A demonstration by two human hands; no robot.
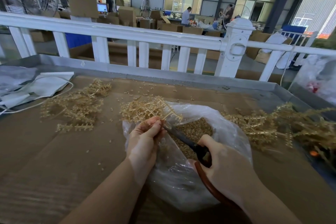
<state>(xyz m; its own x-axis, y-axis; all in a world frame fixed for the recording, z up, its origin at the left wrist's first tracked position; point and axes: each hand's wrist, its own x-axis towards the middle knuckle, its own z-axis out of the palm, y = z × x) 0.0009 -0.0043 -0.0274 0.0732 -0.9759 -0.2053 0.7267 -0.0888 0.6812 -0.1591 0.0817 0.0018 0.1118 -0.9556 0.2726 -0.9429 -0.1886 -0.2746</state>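
Observation:
My left hand (pixel 145 138) pinches the stem of a tan plastic sprue (pixel 168 112) that carries rows of small parts. It holds the sprue over an open clear plastic bag (pixel 227 123). Loose tan pieces (pixel 196 131) fill the inside of the bag. My right hand (pixel 225 165) grips the reddish-brown handles of a pair of scissors (pixel 183 139). The dark blades point up and left, and their tips meet the sprue right beside my left fingertips.
Heaps of the same tan sprues lie on the cardboard-covered table at the left (pixel 76 105) and at the right (pixel 272 123). Grey sheets and a white cable (pixel 36 87) sit at the far left. A white railing (pixel 127 36) runs behind the table.

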